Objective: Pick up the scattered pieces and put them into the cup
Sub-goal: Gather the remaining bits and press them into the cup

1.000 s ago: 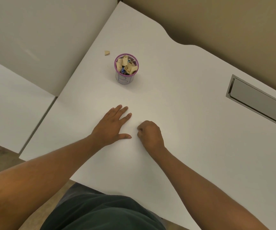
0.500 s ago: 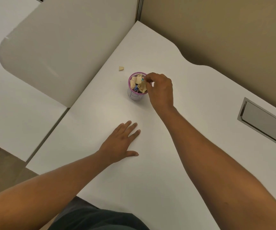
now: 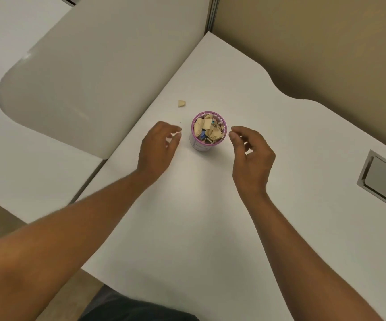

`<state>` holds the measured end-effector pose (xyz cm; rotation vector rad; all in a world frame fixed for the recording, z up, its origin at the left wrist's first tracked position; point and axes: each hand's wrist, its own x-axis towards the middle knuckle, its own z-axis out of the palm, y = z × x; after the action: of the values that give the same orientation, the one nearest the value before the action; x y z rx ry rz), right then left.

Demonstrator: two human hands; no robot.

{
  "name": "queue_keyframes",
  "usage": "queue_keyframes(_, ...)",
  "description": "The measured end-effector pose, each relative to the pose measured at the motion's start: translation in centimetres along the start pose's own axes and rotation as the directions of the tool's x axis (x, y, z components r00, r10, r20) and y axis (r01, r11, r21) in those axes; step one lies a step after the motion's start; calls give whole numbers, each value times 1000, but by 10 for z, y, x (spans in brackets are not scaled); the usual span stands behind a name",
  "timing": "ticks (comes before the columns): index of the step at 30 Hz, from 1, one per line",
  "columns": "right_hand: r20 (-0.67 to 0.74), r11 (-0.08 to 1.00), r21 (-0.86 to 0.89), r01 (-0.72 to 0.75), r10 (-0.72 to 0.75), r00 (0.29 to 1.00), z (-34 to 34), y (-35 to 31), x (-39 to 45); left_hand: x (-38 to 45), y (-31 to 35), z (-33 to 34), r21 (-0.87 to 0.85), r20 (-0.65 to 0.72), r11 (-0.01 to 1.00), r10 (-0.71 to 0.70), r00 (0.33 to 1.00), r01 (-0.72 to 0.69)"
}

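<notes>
cup (image 3: 208, 133) nearly full | piece (image 3: 181, 103) beyond-left of cup: light, likely stiff, pinch its edges | left hand (image 3: 158, 147), right hand (image 3: 251, 156) flank cup, loosely open, seemingly empty

The table (image 3: 210, 228) has a smooth, matt white laminate-like top. The cup (image 3: 208, 130) looks like fine mesh with a purple rim, and the tan pieces (image 3: 207, 127) in it look like creased paper or card. The recessed hatch (image 3: 385, 179) appears brushed metal, faintly glossy.
</notes>
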<state>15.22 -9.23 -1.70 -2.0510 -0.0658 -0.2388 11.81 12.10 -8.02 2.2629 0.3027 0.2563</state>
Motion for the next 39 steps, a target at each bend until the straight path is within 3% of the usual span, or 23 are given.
queue_keyframes(3,-5,990,38,-135,135,991,-7,16,-21,62,0,2,61,-1,998,9,1000,-9)
queue_keyframes(7,66,973,-17,-230,231,971,-10,39,-41,103,-7,10,195,103,979,42,994,-62)
queue_keyframes(10,151,967,-164,-194,218,964,-11,59,-44,111,-14,13,307,275,940,65,959,-152)
queue_keyframes(14,321,931,-358,-71,194,927,-10,83,-47,115,-11,16,464,331,858,63,942,-220)
queue_keyframes(17,419,881,-473,7,218,882,-10,92,-47,109,-2,10,372,244,916,62,968,-152)
queue_keyframes(20,440,858,-512,51,211,873,-9,94,-45,103,14,4,82,37,997,7,999,-10)
queue_keyframes(23,414,866,-499,30,208,886,-8,90,-45,87,36,-2,8,-80,992,124,989,-124)
queue_keyframes(26,396,873,-488,8,213,893,-7,90,-46,63,49,-5,95,9,922,377,926,-376)
queue_keyframes(28,398,875,-483,6,214,892,-7,90,-46,56,51,-3,164,106,870,453,885,-465)
queue_keyframes(35,433,850,-526,17,251,866,-7,90,-46,50,46,3,241,298,809,463,835,-536)
queue_keyframes(39,477,832,-548,81,231,848,-9,91,-47,48,50,-8,234,180,807,511,840,-542)
